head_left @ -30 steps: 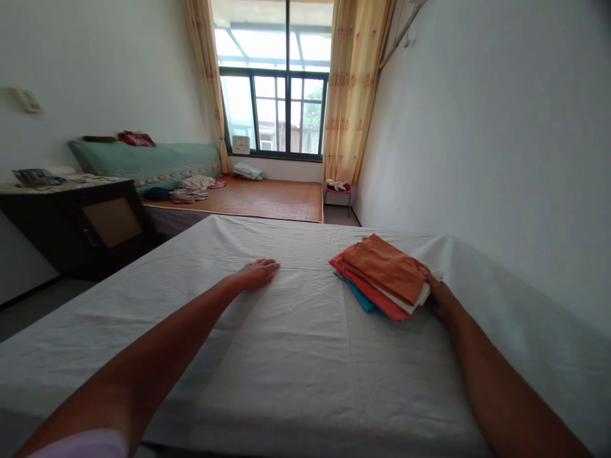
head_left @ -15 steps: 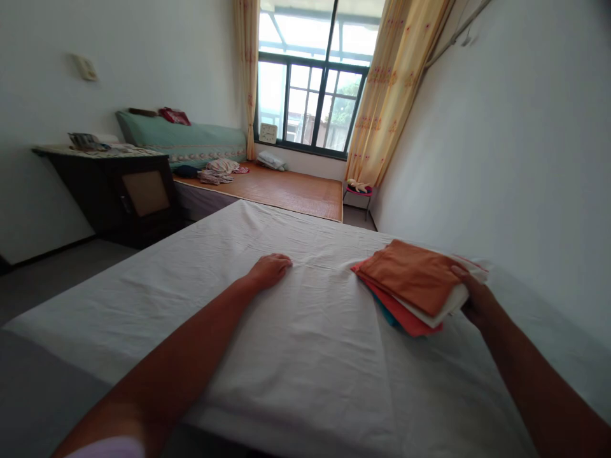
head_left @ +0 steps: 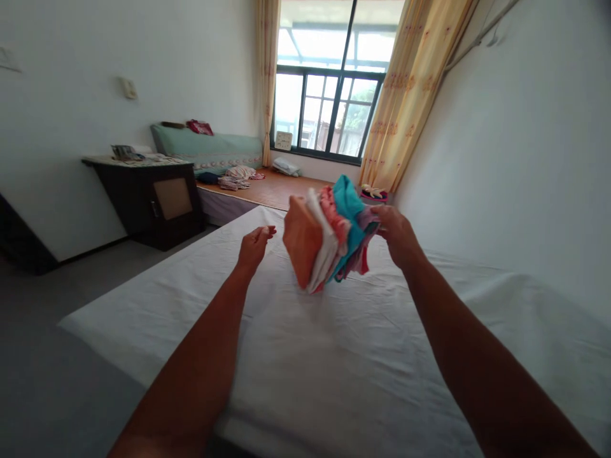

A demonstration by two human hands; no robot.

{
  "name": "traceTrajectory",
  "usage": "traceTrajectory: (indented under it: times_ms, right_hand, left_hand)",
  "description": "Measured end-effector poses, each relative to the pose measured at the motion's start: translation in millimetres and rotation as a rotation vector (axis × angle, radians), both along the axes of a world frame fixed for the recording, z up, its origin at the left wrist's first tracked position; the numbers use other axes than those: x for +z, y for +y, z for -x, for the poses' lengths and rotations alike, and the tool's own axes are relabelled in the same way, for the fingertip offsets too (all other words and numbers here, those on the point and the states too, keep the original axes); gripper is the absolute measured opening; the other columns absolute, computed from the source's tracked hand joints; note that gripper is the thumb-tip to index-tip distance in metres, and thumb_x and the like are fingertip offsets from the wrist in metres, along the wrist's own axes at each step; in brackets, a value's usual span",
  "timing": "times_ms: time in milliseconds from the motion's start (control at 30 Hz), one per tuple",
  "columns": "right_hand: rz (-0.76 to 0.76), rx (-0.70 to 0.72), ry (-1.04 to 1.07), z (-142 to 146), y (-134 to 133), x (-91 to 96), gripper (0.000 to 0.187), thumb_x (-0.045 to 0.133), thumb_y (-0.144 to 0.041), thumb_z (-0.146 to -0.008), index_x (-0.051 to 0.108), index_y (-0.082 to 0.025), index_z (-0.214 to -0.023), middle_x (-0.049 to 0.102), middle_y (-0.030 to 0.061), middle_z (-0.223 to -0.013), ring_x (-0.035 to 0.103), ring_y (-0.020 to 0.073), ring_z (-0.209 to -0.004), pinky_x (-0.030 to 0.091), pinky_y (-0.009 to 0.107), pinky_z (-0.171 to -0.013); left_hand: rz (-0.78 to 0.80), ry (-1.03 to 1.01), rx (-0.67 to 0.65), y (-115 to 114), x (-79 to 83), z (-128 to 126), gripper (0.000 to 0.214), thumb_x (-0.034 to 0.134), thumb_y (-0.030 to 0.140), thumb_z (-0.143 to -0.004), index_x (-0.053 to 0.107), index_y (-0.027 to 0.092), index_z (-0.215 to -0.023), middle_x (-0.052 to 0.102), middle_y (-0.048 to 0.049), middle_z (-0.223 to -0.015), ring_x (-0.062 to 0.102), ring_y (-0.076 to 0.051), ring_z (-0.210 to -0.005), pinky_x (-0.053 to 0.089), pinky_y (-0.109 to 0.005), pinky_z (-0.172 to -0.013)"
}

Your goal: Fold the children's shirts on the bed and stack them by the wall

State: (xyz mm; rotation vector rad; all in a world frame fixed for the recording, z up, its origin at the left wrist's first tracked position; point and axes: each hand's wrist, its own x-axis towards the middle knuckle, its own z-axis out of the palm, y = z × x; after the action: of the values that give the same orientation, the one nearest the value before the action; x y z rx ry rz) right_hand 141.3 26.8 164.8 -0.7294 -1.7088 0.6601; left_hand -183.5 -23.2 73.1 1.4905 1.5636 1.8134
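Observation:
A stack of folded clothes (head_left: 344, 232) is held up over the white sheet (head_left: 305, 356), tipped on its side so the folded edges show. Its layers are orange, white, coral, turquoise and mauve. My right hand (head_left: 396, 232) grips the stack at its right side, with some fingers hidden behind the cloth. To the left of the stack, a small gap away from its orange face, my left hand (head_left: 255, 247) is raised above the sheet. Its fingers are loosely bent and apart, and nothing shows in them.
Behind the sheeted bed stands a lower bed with a brown mat (head_left: 272, 189) and crumpled clothes (head_left: 236, 181). A dark cabinet (head_left: 143, 191) stands at left. The white wall (head_left: 520, 165) runs along the right, and a small stool (head_left: 375, 194) sits below the curtain.
My right hand has lifted the stack off the sheet, carried it left and tipped it on its side. My left hand has risen from the sheet. The view has shifted left.

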Motion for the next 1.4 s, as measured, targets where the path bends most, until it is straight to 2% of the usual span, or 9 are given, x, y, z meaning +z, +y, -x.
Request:
traceTrajectory:
  times_ms: [167, 333, 533, 700, 900, 1067, 1167, 1300, 1400]
  right_hand:
    - [0.058, -0.153, -0.365, -7, 20, -49.2, 0.031, 0.057, -0.041, -0.083, 0.068, -0.019, -0.102, 0.067, 0.0012, -0.075, 0.061, 0.0155, -0.067, 0.050, 0.029, -0.066]
    - [-0.152, -0.419, -0.858, 7, 6, -48.0, 0.024, 0.057, -0.028, -0.085, 0.071, -0.029, -0.104, 0.069, 0.0045, -0.103, 0.063, 0.0202, -0.086, 0.047, 0.031, -0.075]
    - [-0.205, 0.099, -0.881, 73, -18, -57.2, 0.030, 0.062, -0.038, -0.084, 0.067, -0.026, -0.111, 0.070, 0.0032, -0.100, 0.064, 0.0176, -0.082, 0.045, 0.028, -0.074]
    - [-0.076, 0.163, -0.842, 104, -17, -82.0, 0.013, 0.060, -0.024, -0.079, 0.069, -0.018, -0.087, 0.070, 0.0055, -0.082, 0.063, 0.0193, -0.077, 0.044, 0.028, -0.068]
    - [0.452, 0.331, -0.219, 91, -14, -64.0, 0.039, 0.048, -0.053, -0.086, 0.062, -0.018, -0.095, 0.065, 0.0032, -0.081, 0.060, 0.0115, -0.057, 0.038, 0.020, -0.045]
    - [0.373, 0.470, -0.336, 98, -23, -62.4, 0.022, 0.066, -0.042, -0.074, 0.061, -0.021, -0.075, 0.059, -0.0035, -0.061, 0.056, 0.0110, -0.053, 0.039, 0.021, -0.046]
    - [0.321, 0.383, -0.134, 98, -12, -55.5, 0.018, 0.061, -0.039, -0.074, 0.059, -0.021, -0.070, 0.054, -0.0059, -0.055, 0.050, 0.0094, -0.050, 0.040, 0.021, -0.049]
    - [0.322, -0.014, 0.420, 66, 27, -25.8, 0.030, 0.053, -0.052, -0.078, 0.057, -0.023, -0.083, 0.049, -0.0071, -0.057, 0.046, 0.0087, -0.049, 0.040, 0.019, -0.048]
    - [0.295, -0.171, 0.284, 39, 47, -20.9, 0.031, 0.046, -0.050, -0.082, 0.057, -0.022, -0.090, 0.056, -0.0030, -0.064, 0.052, 0.0116, -0.055, 0.044, 0.022, -0.052]
  left_hand:
    - [0.229, 0.029, -0.029, 0, -1.4, 30, 0.046, 0.060, 0.060, -0.065, 0.067, 0.014, -0.067, 0.069, -0.0051, -0.071, 0.063, -0.025, -0.082, 0.050, -0.032, -0.073]
    - [0.225, -0.064, -0.154, -2, -6.2, 37, 0.045, 0.076, 0.055, -0.045, 0.063, 0.016, -0.062, 0.067, -0.0020, -0.064, 0.062, -0.026, -0.077, 0.050, -0.034, -0.072]
    - [0.201, -0.244, -0.402, -13, -3.0, 8, 0.044, 0.082, 0.048, -0.051, 0.065, 0.013, -0.071, 0.068, -0.0029, -0.069, 0.063, -0.022, -0.072, 0.050, -0.034, -0.071]
    - [0.167, -0.367, -0.578, -18, 2.5, -11, 0.033, 0.081, 0.038, -0.062, 0.065, 0.015, -0.079, 0.067, -0.0006, -0.075, 0.062, -0.015, -0.068, 0.050, -0.028, -0.068]
    - [0.044, -0.541, -0.662, -31, 20.1, -20, 0.023, 0.076, 0.031, -0.071, 0.060, 0.018, -0.082, 0.066, -0.0001, -0.084, 0.063, -0.013, -0.075, 0.051, -0.026, -0.072]
    - [0.099, -0.551, -0.759, -35, 25.0, -32, 0.025, 0.076, 0.030, -0.070, 0.057, 0.018, -0.080, 0.065, -0.0009, -0.080, 0.063, -0.014, -0.070, 0.051, -0.026, -0.067]
    - [0.017, -0.593, -0.526, -28, 23.3, -23, 0.030, 0.076, 0.034, -0.066, 0.056, 0.018, -0.081, 0.065, -0.0011, -0.081, 0.062, -0.015, -0.071, 0.051, -0.028, -0.068]
    - [-0.111, -0.316, 0.166, -19, 18.8, 9, 0.023, 0.071, 0.031, -0.064, 0.060, 0.018, -0.079, 0.065, -0.0028, -0.082, 0.062, -0.018, -0.079, 0.050, -0.029, -0.075]
    - [-0.036, 0.054, 0.344, -17, 15.0, 26, 0.020, 0.061, 0.029, -0.068, 0.065, 0.018, -0.084, 0.067, -0.0054, -0.089, 0.062, -0.019, -0.085, 0.049, -0.028, -0.078]
